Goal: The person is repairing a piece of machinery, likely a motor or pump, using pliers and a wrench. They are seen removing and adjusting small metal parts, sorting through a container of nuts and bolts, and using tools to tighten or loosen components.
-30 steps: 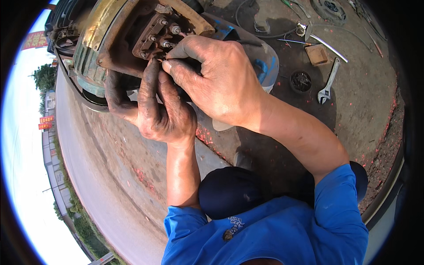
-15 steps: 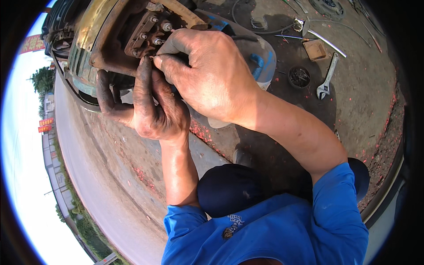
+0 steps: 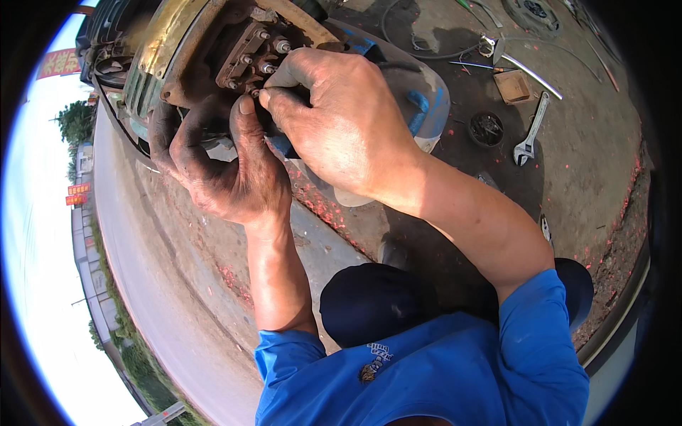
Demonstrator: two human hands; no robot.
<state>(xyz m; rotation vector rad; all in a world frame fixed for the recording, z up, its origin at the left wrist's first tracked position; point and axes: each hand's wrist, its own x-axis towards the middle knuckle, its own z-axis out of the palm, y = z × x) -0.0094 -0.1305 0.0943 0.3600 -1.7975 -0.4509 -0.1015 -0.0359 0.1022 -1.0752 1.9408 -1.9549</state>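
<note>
At the top of the head view, an open, rusty terminal box (image 3: 183,79) on a green, ribbed motor housing (image 3: 137,92) holds a terminal block (image 3: 239,60) with several threaded studs and nuts. My right hand (image 3: 348,124) is closed in a pinch at the block's lower stud. Whatever lies between its thumb and forefinger is hidden. Just left of it, my left hand (image 3: 234,181) is open, palm up. Its thumb points up beside the right fingertips, and its bent, blackened fingers are at the box's lower edge.
An adjustable wrench (image 3: 531,131), a small cardboard box (image 3: 513,86) and a round tub of small dark parts (image 3: 486,129) are on the ground to the right. Beyond them lie a hammer-like tool (image 3: 526,67) and cables. A blue-handled item (image 3: 418,110) is beside the motor.
My left hand has drawn away from the right fingertips, its thumb and fingers now spread apart. The right hand keeps its pinch near the lower stud. The view has shifted slightly.
</note>
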